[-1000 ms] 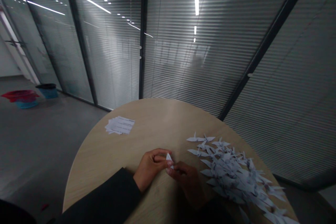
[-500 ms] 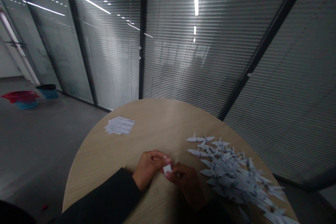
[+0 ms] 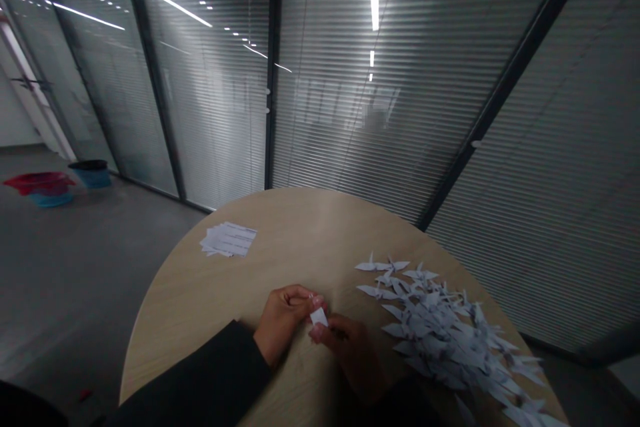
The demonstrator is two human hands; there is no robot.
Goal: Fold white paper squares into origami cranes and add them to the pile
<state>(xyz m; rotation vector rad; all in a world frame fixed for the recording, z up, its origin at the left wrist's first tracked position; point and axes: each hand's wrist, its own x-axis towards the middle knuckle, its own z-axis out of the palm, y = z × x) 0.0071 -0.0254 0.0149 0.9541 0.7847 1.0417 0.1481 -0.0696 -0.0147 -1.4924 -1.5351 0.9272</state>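
Note:
Between my two hands is a small folded piece of white paper (image 3: 319, 317), held just above the table near its front middle. My left hand (image 3: 286, 317) pinches its upper left part between thumb and fingers. From the lower right, my right hand (image 3: 350, 343) grips the paper with the thumb on its lower edge; the other fingers are partly in shadow. To the right of my right hand lies a heap of folded white paper cranes (image 3: 440, 327), with several single ones at its far edge.
A loose stack of white paper sheets with printed lines (image 3: 230, 239) lies on the far left of the round wooden table (image 3: 300, 227). Glass partitions with blinds (image 3: 350, 113) stand behind it. Two blue bins, one with a red liner (image 3: 43, 183), the other dark-rimmed (image 3: 93, 175), stand on the floor.
The folded paper has tilted slightly between my fingers, and my right thumb has shifted a little to the left along its lower edge. The cranes and the sheets stay put.

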